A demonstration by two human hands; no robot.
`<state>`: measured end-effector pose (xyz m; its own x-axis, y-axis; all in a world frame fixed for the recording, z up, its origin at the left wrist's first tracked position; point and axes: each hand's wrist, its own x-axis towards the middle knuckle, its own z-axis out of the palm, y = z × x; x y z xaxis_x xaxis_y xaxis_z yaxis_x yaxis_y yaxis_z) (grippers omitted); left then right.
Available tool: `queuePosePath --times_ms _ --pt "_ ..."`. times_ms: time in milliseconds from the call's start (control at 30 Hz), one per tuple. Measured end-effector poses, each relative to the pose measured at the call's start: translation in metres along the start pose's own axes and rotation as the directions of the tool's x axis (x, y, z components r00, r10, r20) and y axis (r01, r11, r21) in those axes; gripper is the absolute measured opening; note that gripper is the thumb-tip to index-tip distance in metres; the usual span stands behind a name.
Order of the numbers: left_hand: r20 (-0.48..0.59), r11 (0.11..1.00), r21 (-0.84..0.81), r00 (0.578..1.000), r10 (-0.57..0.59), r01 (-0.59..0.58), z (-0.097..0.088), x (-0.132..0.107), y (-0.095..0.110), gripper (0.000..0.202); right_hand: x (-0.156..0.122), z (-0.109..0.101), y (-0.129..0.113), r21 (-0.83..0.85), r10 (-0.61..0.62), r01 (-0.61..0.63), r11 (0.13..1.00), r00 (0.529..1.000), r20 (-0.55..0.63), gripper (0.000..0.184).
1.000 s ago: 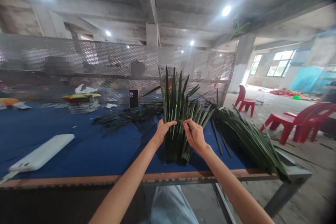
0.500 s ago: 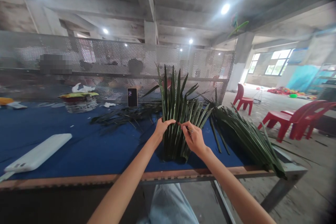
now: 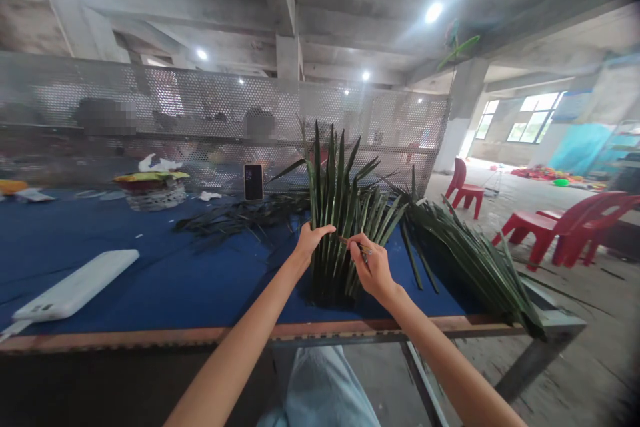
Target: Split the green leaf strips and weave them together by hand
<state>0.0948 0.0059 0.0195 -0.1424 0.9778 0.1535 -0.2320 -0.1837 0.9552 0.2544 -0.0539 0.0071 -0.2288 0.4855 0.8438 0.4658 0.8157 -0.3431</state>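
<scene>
A fan of long dark-green leaves (image 3: pixel 327 267) stands upright on the blue-covered table (image 3: pixel 200 287), its left side gripped by the left hand (image 3: pixel 311 240), thumb in front. The right hand's (image 3: pixel 373 268) fingers close around a thin brown stick-like tool (image 3: pixel 367 249) before the leaves. Farther left, a round whitish basket-like container (image 3: pixel 156 199) bears yellow-green material (image 3: pixel 127 178) and crumpled white sheeting (image 3: pixel 159 164), its inside hidden.

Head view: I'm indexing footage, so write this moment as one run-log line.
left hand: touching upright dark-green leaf bundle | right hand: gripping thin brownish tool | bundle: standing on blue-topped table
</scene>
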Motion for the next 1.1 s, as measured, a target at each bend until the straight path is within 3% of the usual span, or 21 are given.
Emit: queuePosePath --times_ms 533,800,1100 --pt "0.009 0.999 0.031 1.0 -0.02 0.019 -0.003 0.007 -0.009 0.023 -0.008 -0.006 -0.006 -0.004 -0.051 0.051 0.999 0.996 0.075 0.013" --pt "0.026 0.999 0.044 1.0 0.001 -0.002 -0.002 0.0 -0.002 0.02 -0.019 -0.007 -0.011 0.01 -0.073 0.073 0.997 0.988 0.138 0.013" --pt "0.049 0.998 0.026 0.997 -0.056 0.055 -0.003 0.0 -0.001 0.018 -0.028 -0.008 -0.018 0.026 -0.066 0.063 0.998 0.982 0.176 0.01"
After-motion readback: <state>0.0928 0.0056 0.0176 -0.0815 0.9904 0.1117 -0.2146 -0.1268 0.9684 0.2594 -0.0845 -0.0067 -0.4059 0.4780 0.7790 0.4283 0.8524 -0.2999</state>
